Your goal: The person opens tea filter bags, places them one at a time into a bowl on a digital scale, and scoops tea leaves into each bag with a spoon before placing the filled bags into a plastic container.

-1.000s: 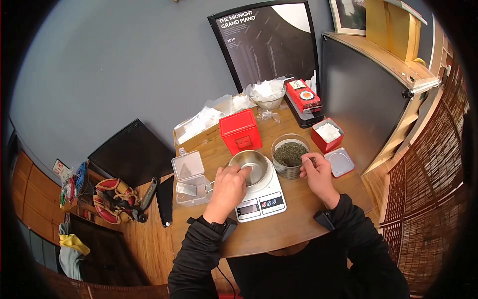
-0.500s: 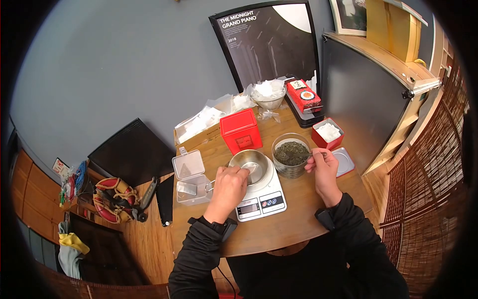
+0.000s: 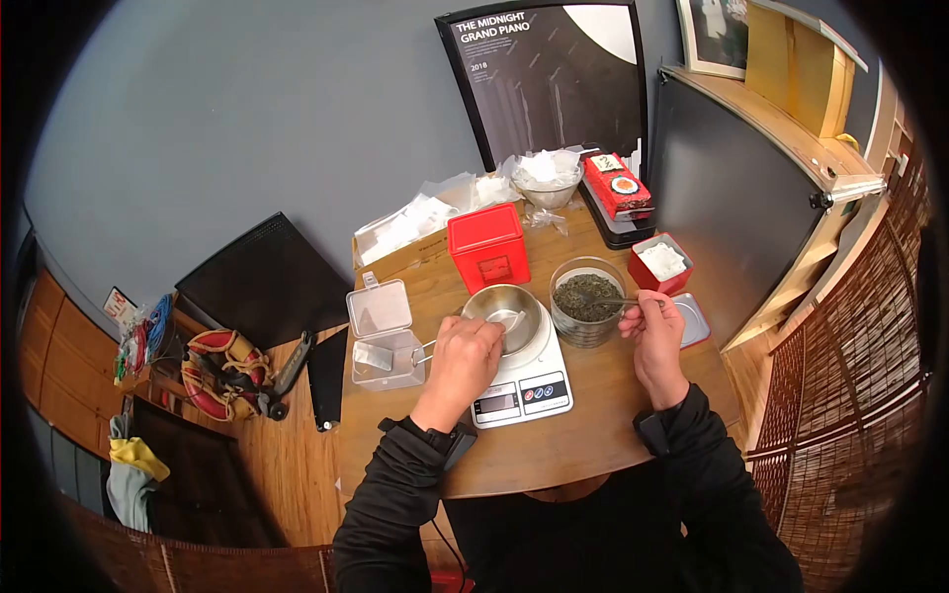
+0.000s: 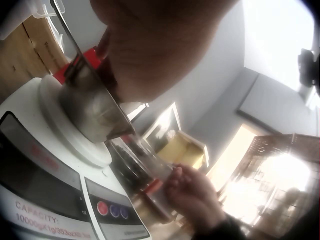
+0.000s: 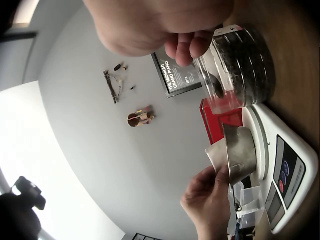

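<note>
My left hand (image 3: pixel 465 354) is over the near left rim of a metal bowl (image 3: pixel 509 336) with a side handle. Its thumb and fingers pinch a small whitish bag (image 5: pixel 217 154), which hangs partly inside the bowl. Beneath the bowl is a white digital kitchen scale (image 3: pixel 542 370). Just right of it stands a clear glass jar (image 3: pixel 588 336) of dried, dark green leaves (image 3: pixel 583 294). My right hand (image 3: pixel 654 341), beside the jar's right rim, grips a dark spoon (image 3: pixel 617 301) by its handle. The spoon's head reaches in among the leaves.
An open clear plastic box (image 3: pixel 381 336) lies left of the scale. Behind it stands a red tin (image 3: pixel 488 247). Another red tin (image 3: pixel 662 262) holds white packets, its lid (image 3: pixel 695 318) beside it. Farther back are a bowl of white bags (image 3: pixel 547 183) and a red package (image 3: pixel 617 186).
My right hand has shifted rightward from over the jar's edge, and the spoon now shows across the rim. The left hand stays at the bowl, with more of the bag showing. The head view has shifted slightly.
</note>
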